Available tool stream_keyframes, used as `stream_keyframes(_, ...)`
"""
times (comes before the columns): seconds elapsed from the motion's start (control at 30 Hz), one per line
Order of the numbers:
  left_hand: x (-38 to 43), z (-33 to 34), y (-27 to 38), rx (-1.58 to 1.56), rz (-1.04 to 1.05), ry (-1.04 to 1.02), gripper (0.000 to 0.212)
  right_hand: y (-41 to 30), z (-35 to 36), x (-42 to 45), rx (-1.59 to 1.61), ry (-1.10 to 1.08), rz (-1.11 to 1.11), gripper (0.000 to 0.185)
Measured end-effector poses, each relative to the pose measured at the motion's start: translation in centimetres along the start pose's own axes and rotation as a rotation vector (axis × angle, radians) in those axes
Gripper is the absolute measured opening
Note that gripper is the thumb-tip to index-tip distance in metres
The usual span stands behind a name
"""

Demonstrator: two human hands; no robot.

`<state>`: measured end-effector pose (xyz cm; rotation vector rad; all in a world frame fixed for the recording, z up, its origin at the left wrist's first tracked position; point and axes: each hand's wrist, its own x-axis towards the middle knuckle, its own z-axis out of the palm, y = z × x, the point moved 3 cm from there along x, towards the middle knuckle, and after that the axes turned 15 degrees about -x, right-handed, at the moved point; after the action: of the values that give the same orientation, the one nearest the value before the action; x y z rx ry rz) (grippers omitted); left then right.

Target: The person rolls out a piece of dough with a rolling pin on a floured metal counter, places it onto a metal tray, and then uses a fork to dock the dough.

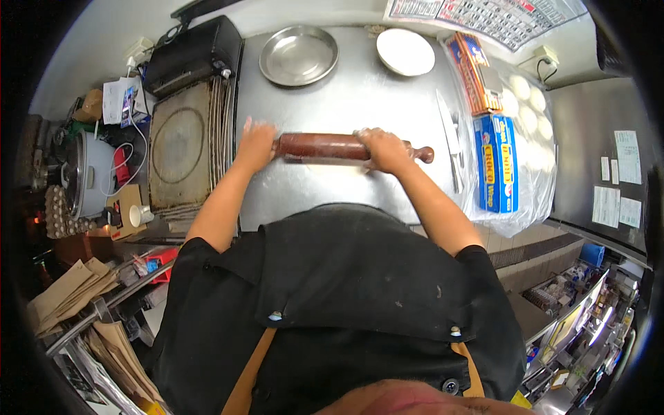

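Observation:
A dark reddish-brown wooden rolling pin (pixel 320 147) lies crosswise before me on a stainless steel worktop (pixel 311 199). My left hand (pixel 258 142) is closed around its left handle. Over the right end of the barrel sits my right hand (pixel 384 149), its fingers curled on the wood; the right handle pokes out past it. A thin pale sheet of dough (pixel 337 169) shows just under the near side of the pin, mostly hidden by it. Whitish flour marks my fingers.
At the back stand a round metal pan (pixel 299 56) and a white bowl (pixel 405 52). A knife (pixel 447 124) lies right of the pin. Farther right are a cling wrap box (pixel 496 163) and dough balls (pixel 529 120) under plastic. Stacked baking trays (pixel 179 148) stand left.

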<state>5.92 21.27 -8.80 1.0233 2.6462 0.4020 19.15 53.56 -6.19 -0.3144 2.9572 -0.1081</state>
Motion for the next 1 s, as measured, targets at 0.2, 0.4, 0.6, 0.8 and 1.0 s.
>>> stream_keyframes(0.2,1.5,1.7,-4.8,-0.174,0.036,-0.037,0.029,4.9,3.5,1.8,0.05,0.11,0.033,0.05)
stream_keyframes(0.4,4.7,4.1,-9.9,-0.79,-0.22,0.092,0.032,12.9,5.9,1.0,0.229,0.113,0.378,0.048)
stream_keyframes(0.6,7.1,3.5,-7.2,-0.156,-0.083,0.355,0.036,13.9,9.4,0.9,0.098,0.275,0.612,0.042)
stream_keyframes(0.8,1.5,5.5,-6.0,-0.108,-0.22,0.091,0.033,9.9,11.4,-4.0,-0.002,0.351,0.585,0.031)
stream_keyframes(1.0,-9.3,7.9,-1.5,-0.183,0.028,0.38,0.051,3.5,14.4,-13.3,0.146,0.302,0.532,0.052)
